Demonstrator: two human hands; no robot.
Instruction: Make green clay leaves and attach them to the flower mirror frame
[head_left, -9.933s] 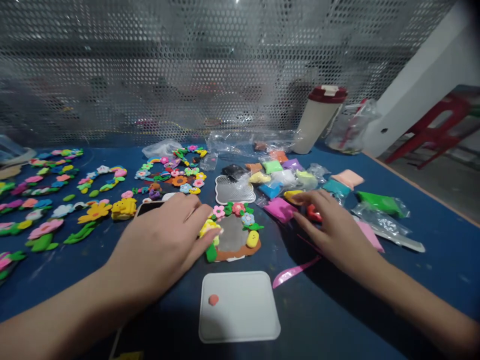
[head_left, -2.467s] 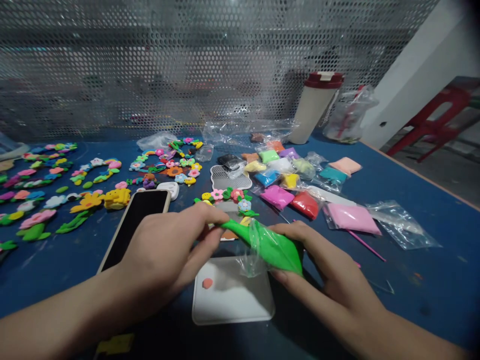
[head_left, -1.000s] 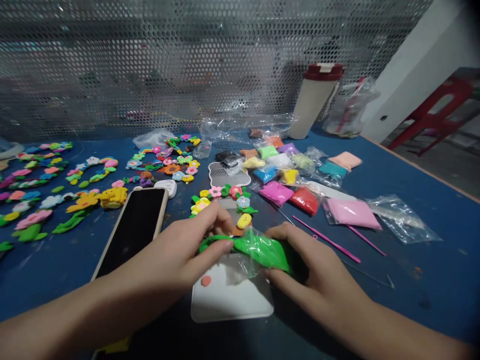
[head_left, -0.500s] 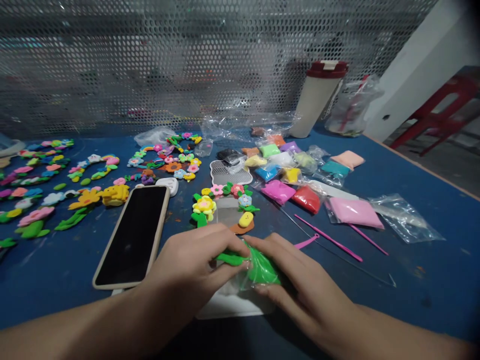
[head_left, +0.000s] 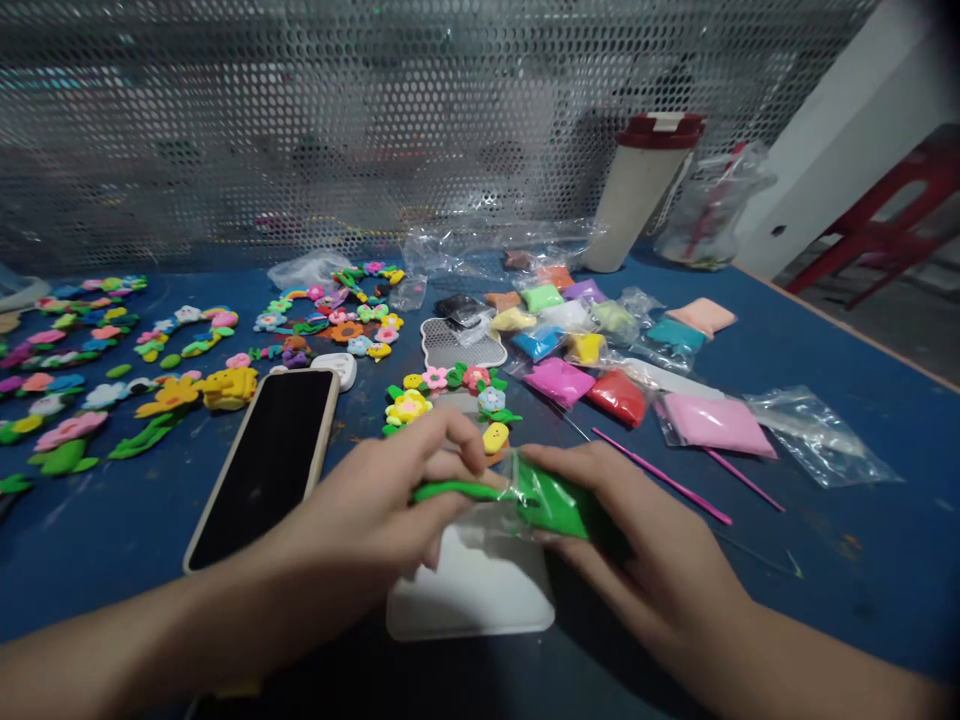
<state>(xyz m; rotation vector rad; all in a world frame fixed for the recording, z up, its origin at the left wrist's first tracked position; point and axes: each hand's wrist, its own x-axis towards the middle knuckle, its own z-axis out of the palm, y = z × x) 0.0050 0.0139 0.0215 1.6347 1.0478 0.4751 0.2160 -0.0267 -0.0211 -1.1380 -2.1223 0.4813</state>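
My right hand (head_left: 652, 540) is closed around a small clear bag of green clay (head_left: 555, 500), its mouth turned to the left. A thin strand of green clay (head_left: 457, 490) stretches from that mouth to my left hand (head_left: 375, 500), pinched between thumb and fingers. Both hands hover over a white board (head_left: 480, 595), whose far part is bordered by clay flowers and leaves. Among these are a yellow flower (head_left: 409, 407) and a yellow oval piece with a tiny face (head_left: 495, 438). My left hand covers part of the border.
Left of my hands lies a phone (head_left: 262, 460), with finished clay rings (head_left: 187, 335) beyond it. Bagged clays, including a pink bag (head_left: 716, 425) and a red bag (head_left: 616, 398), spread to the right near a magenta stick tool (head_left: 660, 475). A tumbler (head_left: 645, 195) stands behind.
My hands have moved apart, and the green strand between my left fingers and the bag is longer. The bag has shifted right and slightly up, uncovering more of the white board.
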